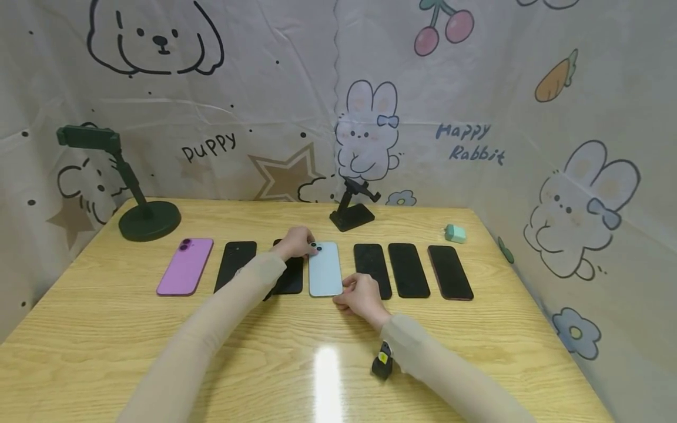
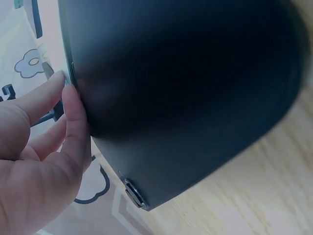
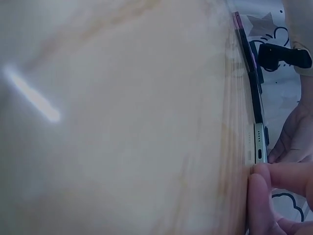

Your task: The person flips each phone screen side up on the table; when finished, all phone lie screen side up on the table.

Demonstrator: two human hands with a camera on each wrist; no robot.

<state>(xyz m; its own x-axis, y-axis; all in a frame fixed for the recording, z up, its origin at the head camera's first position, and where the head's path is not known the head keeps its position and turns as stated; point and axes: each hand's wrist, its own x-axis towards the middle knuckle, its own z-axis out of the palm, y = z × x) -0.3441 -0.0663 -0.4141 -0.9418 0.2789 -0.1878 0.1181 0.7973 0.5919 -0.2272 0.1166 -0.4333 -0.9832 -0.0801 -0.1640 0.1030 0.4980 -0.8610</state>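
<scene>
A white phone (image 1: 325,270) lies back up on the table, in the middle of a row of phones. At its upper left corner, beside the camera lenses, my left hand (image 1: 297,242) pinches it with thumb and finger. My right hand (image 1: 364,296) grips the lower right corner. In the right wrist view, thumb and fingertip meet at the end of the phone's bottom edge (image 3: 259,142), where its port shows. Close to the left of the white phone lies a black phone (image 1: 291,277), partly covered by the left hand and sleeve; it fills much of the left wrist view.
Left of these lie a pink phone (image 1: 185,267) and another black phone (image 1: 236,258). Three dark phones (image 1: 409,270) continue the row rightward. Behind stand a dark green phone stand (image 1: 150,221) and a small black stand (image 1: 353,216). A mint charger (image 1: 455,233) sits at the back right.
</scene>
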